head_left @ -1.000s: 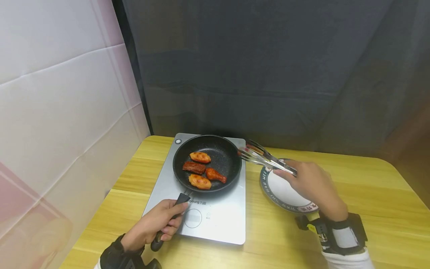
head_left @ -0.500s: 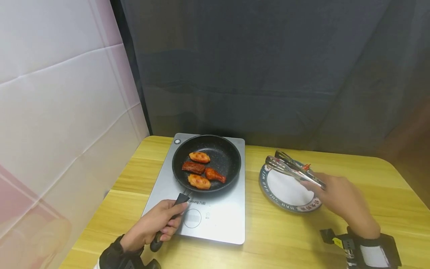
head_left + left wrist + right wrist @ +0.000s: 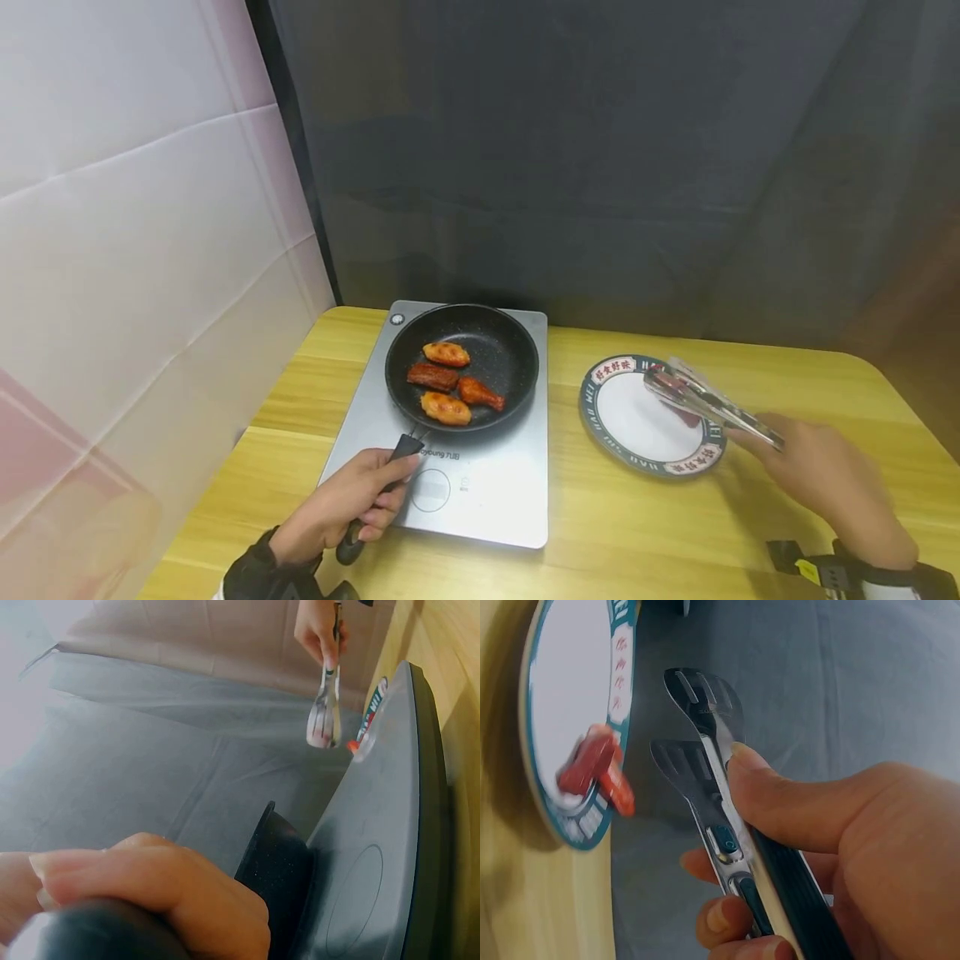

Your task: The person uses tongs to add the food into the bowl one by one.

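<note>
My left hand [image 3: 365, 493] grips the black handle [image 3: 407, 445] of a frying pan [image 3: 510, 354]. In the pan lie two browned chicken wings [image 3: 446, 354], a dark red-brown slab of meat [image 3: 432, 376] and a drumstick [image 3: 482, 393]. My right hand [image 3: 821, 475] holds metal food tongs [image 3: 727, 787] with dark grips, thumb on one side and fingers on the other. The tongs' tips are spread, with nothing visible between them in the right wrist view. Red food pieces [image 3: 589, 761] lie near the edge of the white plate [image 3: 628, 463], partly hidden by the tongs in the head view.
The pan stands on a silver induction cooker [image 3: 495, 508] on a yellow wooden table [image 3: 585, 542]. The plate lies right of the cooker. A dark curtain [image 3: 600, 167] hangs behind the table, and a pale fabric wall [image 3: 150, 250] rises at the left.
My right hand has carried the tongs rightward and toward me, from the pan's right edge to over the plate's right side. My left hand and the pan have stayed in place.
</note>
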The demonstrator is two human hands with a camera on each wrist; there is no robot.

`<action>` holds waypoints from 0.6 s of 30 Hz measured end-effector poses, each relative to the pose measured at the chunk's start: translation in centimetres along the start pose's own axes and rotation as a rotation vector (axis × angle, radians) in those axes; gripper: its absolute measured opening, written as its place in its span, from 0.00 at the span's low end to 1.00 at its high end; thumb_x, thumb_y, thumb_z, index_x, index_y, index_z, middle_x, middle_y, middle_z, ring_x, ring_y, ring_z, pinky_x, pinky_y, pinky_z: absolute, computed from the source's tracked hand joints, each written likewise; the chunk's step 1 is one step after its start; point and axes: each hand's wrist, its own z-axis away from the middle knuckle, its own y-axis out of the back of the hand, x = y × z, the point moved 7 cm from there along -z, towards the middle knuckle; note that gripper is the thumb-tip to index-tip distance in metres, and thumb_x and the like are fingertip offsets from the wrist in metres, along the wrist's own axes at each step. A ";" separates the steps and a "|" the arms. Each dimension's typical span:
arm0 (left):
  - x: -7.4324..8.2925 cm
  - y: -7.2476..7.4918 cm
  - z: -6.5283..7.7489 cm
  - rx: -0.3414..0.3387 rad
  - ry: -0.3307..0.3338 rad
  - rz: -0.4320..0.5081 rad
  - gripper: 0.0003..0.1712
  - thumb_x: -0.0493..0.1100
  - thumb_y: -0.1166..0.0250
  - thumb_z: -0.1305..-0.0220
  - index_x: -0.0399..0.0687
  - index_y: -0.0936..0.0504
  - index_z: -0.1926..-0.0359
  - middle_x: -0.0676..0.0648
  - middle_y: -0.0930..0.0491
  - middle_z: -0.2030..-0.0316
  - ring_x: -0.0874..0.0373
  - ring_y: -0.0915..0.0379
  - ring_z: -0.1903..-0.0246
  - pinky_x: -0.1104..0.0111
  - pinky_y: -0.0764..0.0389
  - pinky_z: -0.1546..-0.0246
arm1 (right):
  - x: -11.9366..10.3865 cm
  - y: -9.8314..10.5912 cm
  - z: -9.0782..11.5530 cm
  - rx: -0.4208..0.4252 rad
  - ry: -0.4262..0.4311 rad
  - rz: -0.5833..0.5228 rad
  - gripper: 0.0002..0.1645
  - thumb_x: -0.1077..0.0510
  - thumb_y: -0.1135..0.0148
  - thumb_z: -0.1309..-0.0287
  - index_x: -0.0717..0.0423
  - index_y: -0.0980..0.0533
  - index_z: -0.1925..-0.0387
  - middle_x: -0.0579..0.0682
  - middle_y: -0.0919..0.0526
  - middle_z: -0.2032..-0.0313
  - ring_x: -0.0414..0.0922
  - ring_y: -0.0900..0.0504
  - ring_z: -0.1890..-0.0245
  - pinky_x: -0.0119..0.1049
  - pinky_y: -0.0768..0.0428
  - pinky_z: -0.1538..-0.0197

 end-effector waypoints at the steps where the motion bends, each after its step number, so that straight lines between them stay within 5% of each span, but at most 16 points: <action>1: 0.0 0.0 0.0 -0.001 0.001 0.000 0.19 0.50 0.47 0.28 0.43 0.39 0.72 0.55 0.46 0.86 0.67 0.51 0.92 0.76 0.45 0.94 | 0.5 -0.1 0.2 -0.011 -0.019 0.006 0.38 0.31 0.48 0.38 0.58 0.25 0.45 0.65 0.19 0.63 0.61 0.21 0.69 0.48 0.30 0.81; 18: 0.2 -0.1 0.0 0.003 -0.009 -0.013 0.18 0.47 0.51 0.26 0.43 0.40 0.72 0.55 0.47 0.86 0.67 0.52 0.92 0.76 0.46 0.94 | 5.3 -1.4 1.3 -0.076 -0.072 0.032 0.41 0.32 0.50 0.37 0.67 0.26 0.47 0.73 0.22 0.61 0.71 0.23 0.68 0.58 0.28 0.78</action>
